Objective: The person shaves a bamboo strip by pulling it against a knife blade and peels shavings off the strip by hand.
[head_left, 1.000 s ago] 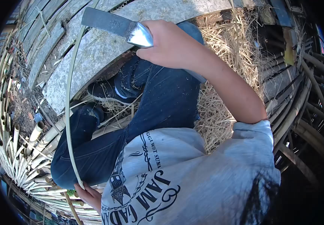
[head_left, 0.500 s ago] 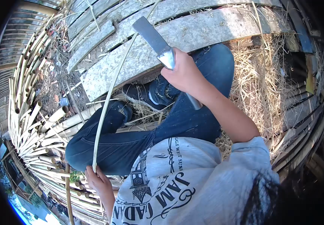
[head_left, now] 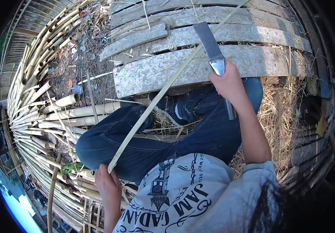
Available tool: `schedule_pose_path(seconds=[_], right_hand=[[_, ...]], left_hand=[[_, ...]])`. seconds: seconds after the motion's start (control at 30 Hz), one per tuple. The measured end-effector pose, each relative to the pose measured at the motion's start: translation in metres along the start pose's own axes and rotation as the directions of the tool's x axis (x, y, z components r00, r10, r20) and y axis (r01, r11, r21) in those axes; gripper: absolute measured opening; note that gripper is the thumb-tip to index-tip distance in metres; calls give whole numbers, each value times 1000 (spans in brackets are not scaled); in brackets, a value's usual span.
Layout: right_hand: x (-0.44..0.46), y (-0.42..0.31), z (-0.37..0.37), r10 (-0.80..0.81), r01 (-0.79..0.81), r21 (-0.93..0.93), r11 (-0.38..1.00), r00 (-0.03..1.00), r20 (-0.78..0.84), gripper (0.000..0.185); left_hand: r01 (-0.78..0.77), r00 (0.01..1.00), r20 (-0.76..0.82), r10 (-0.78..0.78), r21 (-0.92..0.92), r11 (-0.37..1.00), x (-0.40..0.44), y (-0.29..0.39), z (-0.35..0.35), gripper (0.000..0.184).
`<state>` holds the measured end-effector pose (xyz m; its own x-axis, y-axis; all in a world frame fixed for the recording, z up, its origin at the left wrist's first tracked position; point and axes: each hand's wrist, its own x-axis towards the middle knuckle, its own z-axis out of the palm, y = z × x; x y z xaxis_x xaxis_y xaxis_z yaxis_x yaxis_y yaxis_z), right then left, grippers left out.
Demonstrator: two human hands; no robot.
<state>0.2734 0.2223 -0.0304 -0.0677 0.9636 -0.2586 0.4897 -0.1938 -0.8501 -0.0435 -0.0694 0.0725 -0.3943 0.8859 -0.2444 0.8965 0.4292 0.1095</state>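
My left hand [head_left: 107,184] pinches the near end of a long pale bamboo strip [head_left: 148,109] beside my left knee. The strip slants up to the right, across my lap and over the planks, and runs out at the top of the view. In my right hand [head_left: 228,82] is a broad-bladed knife [head_left: 209,43] with a metal tube handle, gripped where blade and handle meet. Its blade points up and left, and in this view overlaps the strip. Whether blade and strip touch, I cannot tell. The handle's end sticks out below my hand.
Weathered planks [head_left: 152,72] lie in front of my crossed legs [head_left: 136,143]. Stacked bamboo poles [head_left: 62,101] fill the left side, their cut ends pointing various ways. Straw-like shavings [head_left: 273,128] heap up at the right. A short loose board [head_left: 134,42] rests at the upper left.
The whole view has swung, so the scene sits further right and lower. The strip now leans more to the right and its flat face shows wider. Both hands keep their holds.
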Motion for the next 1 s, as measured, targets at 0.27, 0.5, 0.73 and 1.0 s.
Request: schedule_pose_path(seconds=[0.27, 0.5, 0.73, 1.0], right_hand=[[-33, -2, 4, 43, -41, -45, 998, 997, 63, 26], [-56, -14, 34, 135, -138, 112, 984, 990, 36, 21], [-71, -24, 53, 40, -39, 37, 999, 999, -34, 20], [-87, -58, 52, 172, -171, -12, 985, 979, 109, 17]], left_hand=[[-30, 994, 108, 31, -16, 999, 13, 2, -25, 21], [-226, 956, 167, 242, -111, 968, 40, -18, -37, 28], [-222, 974, 2, 227, -211, 952, 39, -20, -12, 34], [-256, 965, -124, 229, -278, 926, 36, -34, -5, 33]])
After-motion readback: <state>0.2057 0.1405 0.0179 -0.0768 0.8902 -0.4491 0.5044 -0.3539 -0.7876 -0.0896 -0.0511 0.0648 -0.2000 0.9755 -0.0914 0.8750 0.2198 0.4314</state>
